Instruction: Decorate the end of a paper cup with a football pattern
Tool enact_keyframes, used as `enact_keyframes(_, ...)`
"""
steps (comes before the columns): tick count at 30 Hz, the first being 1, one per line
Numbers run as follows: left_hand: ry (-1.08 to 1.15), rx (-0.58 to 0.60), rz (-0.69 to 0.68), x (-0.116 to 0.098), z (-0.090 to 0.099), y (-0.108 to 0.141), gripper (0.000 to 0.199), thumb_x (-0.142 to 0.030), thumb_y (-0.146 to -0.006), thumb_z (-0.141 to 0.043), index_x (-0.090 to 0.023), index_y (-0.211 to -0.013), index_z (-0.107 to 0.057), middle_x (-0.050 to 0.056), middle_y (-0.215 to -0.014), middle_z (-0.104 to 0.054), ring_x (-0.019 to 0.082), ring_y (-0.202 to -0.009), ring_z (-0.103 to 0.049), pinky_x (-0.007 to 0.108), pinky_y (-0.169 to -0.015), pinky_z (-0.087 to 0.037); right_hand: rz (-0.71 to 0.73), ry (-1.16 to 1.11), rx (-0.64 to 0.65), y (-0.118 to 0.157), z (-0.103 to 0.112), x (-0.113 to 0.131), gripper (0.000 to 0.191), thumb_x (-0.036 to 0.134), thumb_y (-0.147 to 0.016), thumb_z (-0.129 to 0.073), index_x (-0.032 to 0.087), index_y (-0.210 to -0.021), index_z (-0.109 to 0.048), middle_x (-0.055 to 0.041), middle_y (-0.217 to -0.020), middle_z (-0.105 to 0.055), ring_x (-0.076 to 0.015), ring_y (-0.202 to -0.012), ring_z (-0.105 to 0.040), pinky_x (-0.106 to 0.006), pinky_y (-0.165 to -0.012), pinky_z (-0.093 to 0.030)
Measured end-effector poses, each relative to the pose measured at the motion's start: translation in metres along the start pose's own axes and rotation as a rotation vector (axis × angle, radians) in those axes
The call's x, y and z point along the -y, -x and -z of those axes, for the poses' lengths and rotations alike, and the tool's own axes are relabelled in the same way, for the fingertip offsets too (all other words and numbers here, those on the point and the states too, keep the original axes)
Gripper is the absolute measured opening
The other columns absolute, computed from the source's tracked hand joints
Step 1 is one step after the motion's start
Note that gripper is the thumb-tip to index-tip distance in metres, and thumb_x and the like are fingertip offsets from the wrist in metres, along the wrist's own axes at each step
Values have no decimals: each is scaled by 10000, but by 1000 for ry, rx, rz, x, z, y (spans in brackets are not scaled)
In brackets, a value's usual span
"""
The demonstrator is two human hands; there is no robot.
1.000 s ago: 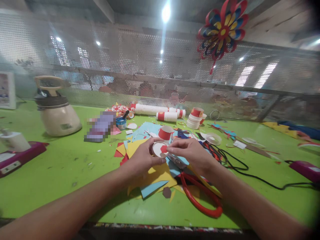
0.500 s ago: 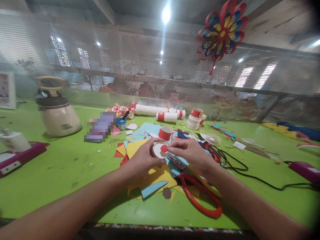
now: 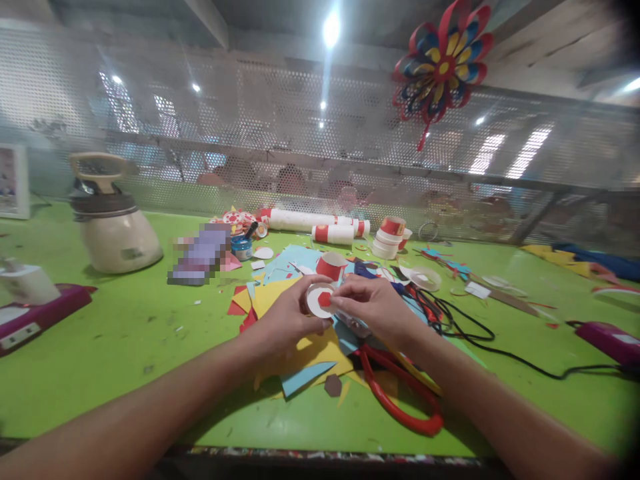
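Note:
My left hand (image 3: 283, 312) is wrapped round a paper cup (image 3: 313, 305), its round white base turned toward my face. Against that base lies a small red paper hexagon (image 3: 324, 300), near the middle. The thumb and finger of my right hand (image 3: 375, 303) are closed at the hexagon's right edge; whether it is stuck down I cannot tell. Just behind the hands stands a red and white paper cup (image 3: 331, 265). Below the right wrist lie scissors with big red handles (image 3: 423, 425), partly hidden by the forearm. A brown paper hexagon (image 3: 333, 385) rests near the table's front.
Yellow paper (image 3: 320, 347) and blue paper scraps (image 3: 293, 263) lie under and behind the hands. Further back are stacked paper cups (image 3: 387, 240), a blue jar (image 3: 242, 249) and a blurred phone-like object (image 3: 203, 253). A black cable (image 3: 525, 365) runs right; a sprayer bottle (image 3: 117, 237) stands left.
The red hexagon has shifted a little left, from the right part of the cup's base toward its middle. My right fingers moved left with it; the left hand still holds the cup.

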State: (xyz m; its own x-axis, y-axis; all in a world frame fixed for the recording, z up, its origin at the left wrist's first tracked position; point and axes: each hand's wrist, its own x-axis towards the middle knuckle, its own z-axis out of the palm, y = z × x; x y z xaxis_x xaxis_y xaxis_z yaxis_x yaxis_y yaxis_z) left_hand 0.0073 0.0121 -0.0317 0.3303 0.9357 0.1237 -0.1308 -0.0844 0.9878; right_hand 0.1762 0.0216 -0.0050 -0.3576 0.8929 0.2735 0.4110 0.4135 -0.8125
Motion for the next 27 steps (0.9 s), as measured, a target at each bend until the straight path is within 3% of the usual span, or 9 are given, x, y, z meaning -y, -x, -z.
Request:
enact_keyframes(16,-20,3,-24,0,-1,0,538,-55,-569,-648,-172,-1084,-543,30,-907,-607,169,-794,-567,271,-658,-446,15,96,-59,-2,-5,-3,142,210,-751,-598,150,-680,-705,-10,-649,-602,-121,-584,-515,-250,-563,-409)
enact_keyframes(22,-9,-21,2,-5,-4,5,333,-169,-732,-577,-195,-1064,-591,45,-898,-609,157,-719,-573,302,-665,-475,61,211,-65,1,-6,-1,157,147,-771,-573,157,-631,-643,-1,-631,-583,-120,-590,-501,-249,-583,-403)
enact_keyframes(27,-1,3,16,-2,-4,4,296,-224,-806,-574,-199,-1101,-578,50,-947,-624,146,-703,-591,314,-686,-487,113,315,-67,2,-6,1,179,108,-786,-576,157,-614,-596,0,-635,-553,-125,-610,-492,-249,-589,-385)
